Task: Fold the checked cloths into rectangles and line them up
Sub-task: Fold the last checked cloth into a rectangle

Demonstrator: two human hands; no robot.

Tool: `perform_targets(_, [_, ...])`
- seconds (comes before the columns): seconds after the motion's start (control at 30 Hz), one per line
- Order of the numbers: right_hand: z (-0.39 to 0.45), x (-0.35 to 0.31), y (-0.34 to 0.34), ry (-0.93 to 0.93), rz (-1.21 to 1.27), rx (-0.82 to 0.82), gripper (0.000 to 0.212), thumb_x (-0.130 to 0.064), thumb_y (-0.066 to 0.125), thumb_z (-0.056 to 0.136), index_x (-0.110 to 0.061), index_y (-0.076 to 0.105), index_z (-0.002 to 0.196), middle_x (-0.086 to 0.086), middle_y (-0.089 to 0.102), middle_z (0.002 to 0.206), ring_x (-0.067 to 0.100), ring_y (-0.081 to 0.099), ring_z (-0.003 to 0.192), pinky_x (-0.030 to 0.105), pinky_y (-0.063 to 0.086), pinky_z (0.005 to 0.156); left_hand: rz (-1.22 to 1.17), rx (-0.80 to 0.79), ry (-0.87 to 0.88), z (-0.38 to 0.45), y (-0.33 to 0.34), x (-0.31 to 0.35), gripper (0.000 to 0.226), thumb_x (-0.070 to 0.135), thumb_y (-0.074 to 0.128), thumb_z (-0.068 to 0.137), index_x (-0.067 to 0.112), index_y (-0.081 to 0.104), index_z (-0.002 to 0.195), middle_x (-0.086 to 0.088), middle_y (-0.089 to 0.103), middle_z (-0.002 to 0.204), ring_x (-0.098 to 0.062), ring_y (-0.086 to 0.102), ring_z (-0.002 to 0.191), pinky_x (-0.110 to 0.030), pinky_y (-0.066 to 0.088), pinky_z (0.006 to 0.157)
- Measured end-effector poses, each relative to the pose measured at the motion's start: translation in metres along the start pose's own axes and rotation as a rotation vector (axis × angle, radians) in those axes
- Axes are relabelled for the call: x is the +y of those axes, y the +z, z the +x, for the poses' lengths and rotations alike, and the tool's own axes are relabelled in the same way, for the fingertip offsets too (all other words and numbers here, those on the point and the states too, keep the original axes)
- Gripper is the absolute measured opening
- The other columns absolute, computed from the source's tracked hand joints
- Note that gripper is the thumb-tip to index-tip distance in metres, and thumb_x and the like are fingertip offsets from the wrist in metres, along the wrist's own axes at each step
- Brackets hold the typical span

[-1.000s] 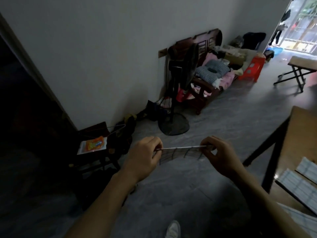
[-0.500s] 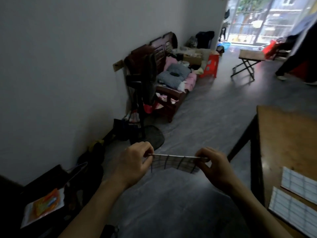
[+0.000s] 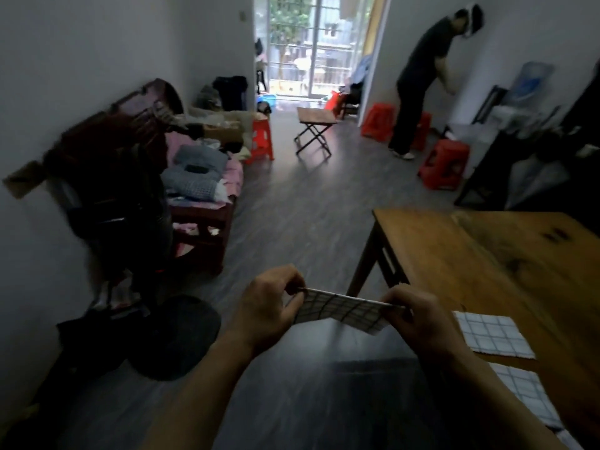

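A dim room with a bright glass door

Past the wooden table (image 3: 470, 254), red stools (image 3: 444, 167) stand on the dark floor (image 3: 292, 196); the glass door (image 3: 311, 43) shines far behind.

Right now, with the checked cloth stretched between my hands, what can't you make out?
- Held cloth, head view: seen nearly edge-on, so its fold count is unclear.
- Left hand and right hand: fingertips hidden behind the cloth's edge.
- Nearest folded cloth on the table: cut off by the right forearm and the frame's corner.
- Fan: blurred by motion.

matt checked cloth (image 3: 341, 311), wooden table (image 3: 480, 254)
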State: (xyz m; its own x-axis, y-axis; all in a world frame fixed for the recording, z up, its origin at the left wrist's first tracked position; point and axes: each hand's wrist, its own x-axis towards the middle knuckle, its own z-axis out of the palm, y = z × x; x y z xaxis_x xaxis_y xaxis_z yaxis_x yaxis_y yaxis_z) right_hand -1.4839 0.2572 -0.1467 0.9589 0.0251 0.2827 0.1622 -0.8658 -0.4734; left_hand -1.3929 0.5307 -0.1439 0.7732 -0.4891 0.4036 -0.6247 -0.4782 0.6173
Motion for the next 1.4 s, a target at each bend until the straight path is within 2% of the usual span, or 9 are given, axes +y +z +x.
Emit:
perform_targets(0.13, [0.009,0.008,0.001,0.112,-0.048,0.009,0.02,-0.012,0.073,0.083,-0.028,0.061,0.085,-0.017,0.058,0.083,0.001,0.059,0.079,0.014,0.044,0.065,-0.113,-0.032,0.068,0.039,0.016,-0.022,0.005,0.019,0.065,0.079,0.022,0.062,0.082,0.013,0.062,0.079,-0.004,0.06,0.076,-0.024,0.048,0.069])
perform_targets(0.27, [0.013,0.026,0.0,0.247,-0.051,0.041,0.015,-0.014,0.07,0.085,-0.026,0.062,0.084,-0.014,0.059,0.082,0.002,0.059,0.081,0.013,0.048,0.065,-0.166,-0.12,0.127,0.073,0.04,-0.032,0.01,0.015,0.068,0.08,0.022,0.061,0.081,0.013,0.061,0.079,-0.003,0.059,0.076,-0.022,0.047,0.068])
perform_targets(0.57, [0.044,0.105,0.013,0.438,0.063,0.145,0.015,-0.013,0.067,0.086,-0.027,0.062,0.086,-0.014,0.059,0.086,0.001,0.058,0.082,0.016,0.049,0.07,-0.154,-0.255,0.227,0.174,0.104,-0.037,0.017,0.01,0.071,0.082,0.024,0.061,0.083,0.016,0.06,0.079,-0.005,0.059,0.076,-0.024,0.049,0.066])
perform_targets(0.67, [0.056,0.133,0.009,0.496,0.106,0.223,0.014,-0.013,0.068,0.085,-0.026,0.063,0.087,-0.014,0.06,0.088,0.001,0.058,0.084,0.012,0.047,0.07,-0.121,-0.317,0.269,0.212,0.122,-0.032,0.021,0.008,0.072,0.082,0.025,0.06,0.082,0.017,0.06,0.08,-0.004,0.059,0.077,-0.022,0.048,0.066])
perform_targets(0.9, [0.064,0.189,-0.015,0.637,0.117,0.347,0.019,-0.006,0.068,0.081,-0.025,0.064,0.084,-0.012,0.062,0.085,0.005,0.059,0.082,0.024,0.05,0.07,-0.155,-0.395,0.334,0.287,0.18,-0.016,0.015,0.013,0.069,0.084,0.026,0.06,0.084,0.018,0.061,0.081,-0.005,0.06,0.077,-0.025,0.05,0.066])
perform_targets(1.03, [0.055,0.208,-0.026,0.71,0.085,0.387,0.023,-0.006,0.07,0.082,-0.028,0.063,0.082,-0.014,0.061,0.083,0.006,0.057,0.083,0.014,0.044,0.069,-0.213,-0.464,0.409,0.318,0.216,0.0,0.016,0.012,0.066,0.084,0.025,0.058,0.082,0.015,0.059,0.081,-0.006,0.058,0.077,-0.026,0.049,0.066])
perform_targets(1.17, [0.051,0.219,-0.028,0.808,0.052,0.402,0.021,-0.011,0.07,0.084,-0.031,0.062,0.083,-0.015,0.061,0.084,0.006,0.057,0.086,0.013,0.043,0.07,-0.295,-0.555,0.44,0.351,0.251,0.01,0.016,0.013,0.063,0.086,0.027,0.056,0.083,0.015,0.058,0.081,-0.007,0.057,0.076,-0.023,0.048,0.064])
perform_targets(1.3, [0.063,0.224,-0.027,0.888,0.01,0.4,0.017,-0.014,0.069,0.086,-0.03,0.063,0.085,-0.015,0.06,0.085,0.005,0.057,0.089,0.012,0.043,0.071,-0.428,-0.646,0.519,0.382,0.277,0.015,0.016,0.011,0.064,0.087,0.024,0.057,0.084,0.012,0.06,0.08,-0.01,0.059,0.074,-0.029,0.05,0.064])
perform_targets(1.4, [0.089,0.226,-0.029,0.916,-0.031,0.405,0.016,-0.015,0.068,0.087,-0.03,0.063,0.087,-0.015,0.059,0.086,0.005,0.057,0.087,0.014,0.043,0.071,-0.489,-0.719,0.638,0.405,0.29,0.013,0.005,0.023,0.059,0.087,0.027,0.057,0.085,0.014,0.058,0.082,-0.009,0.058,0.078,-0.035,0.05,0.069])
